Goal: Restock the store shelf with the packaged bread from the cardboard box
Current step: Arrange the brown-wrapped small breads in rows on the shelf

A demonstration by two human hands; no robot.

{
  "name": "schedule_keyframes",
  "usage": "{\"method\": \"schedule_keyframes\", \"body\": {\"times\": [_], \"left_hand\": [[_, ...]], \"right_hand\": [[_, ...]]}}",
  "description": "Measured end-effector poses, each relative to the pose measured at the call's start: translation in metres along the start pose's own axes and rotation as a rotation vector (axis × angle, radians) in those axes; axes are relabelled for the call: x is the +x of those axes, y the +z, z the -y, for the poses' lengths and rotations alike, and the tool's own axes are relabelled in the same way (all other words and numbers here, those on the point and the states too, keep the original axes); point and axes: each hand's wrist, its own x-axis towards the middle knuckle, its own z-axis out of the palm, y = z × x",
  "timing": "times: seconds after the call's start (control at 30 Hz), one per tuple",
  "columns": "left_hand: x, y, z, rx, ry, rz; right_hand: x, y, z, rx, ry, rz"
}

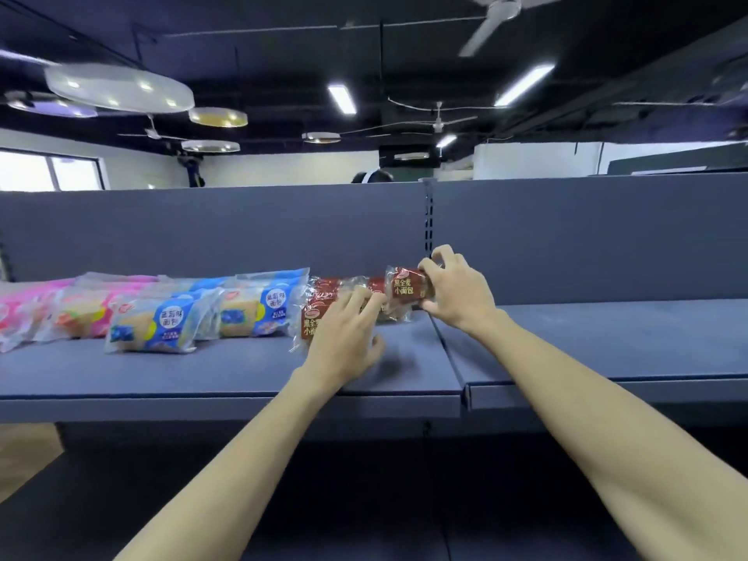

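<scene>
Two hands: both at the red packs, centre of frame.
Right hand (pixel 457 291): fingers and thumb curled round a red bread packet (pixel 404 286), clear wrap, white characters, held upright at the row's right end.
Left hand (pixel 344 338): fingers spread flat, pressing on the red packets (pixel 324 305) lying on the grey shelf (pixel 202 370).
Blue packets (pixel 162 325): left of centre.
Pink packets (pixel 48 309): cut off at left edge.
Hidden: front red label partly behind left hand; print blurred.

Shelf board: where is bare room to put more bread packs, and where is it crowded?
Bare: the right shelf board, past the right hand gripping a red pack, and the front strip before the blue packs. Crowded: the left half, pink packs through red packs under the left hand.
</scene>
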Motion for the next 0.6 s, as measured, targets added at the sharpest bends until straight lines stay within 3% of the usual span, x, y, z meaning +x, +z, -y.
{"method": "schedule_keyframes", "body": {"times": [0.23,0.6], "left_hand": [[0.004,0.023,-0.001,-0.078,-0.127,0.012],[0.004,0.033,0.006,-0.081,-0.174,-0.069]], "right_hand": [[0.012,0.026,0.000,-0.065,-0.063,0.006],[0.023,0.070,0.018,0.209,-0.005,0.073]]}}
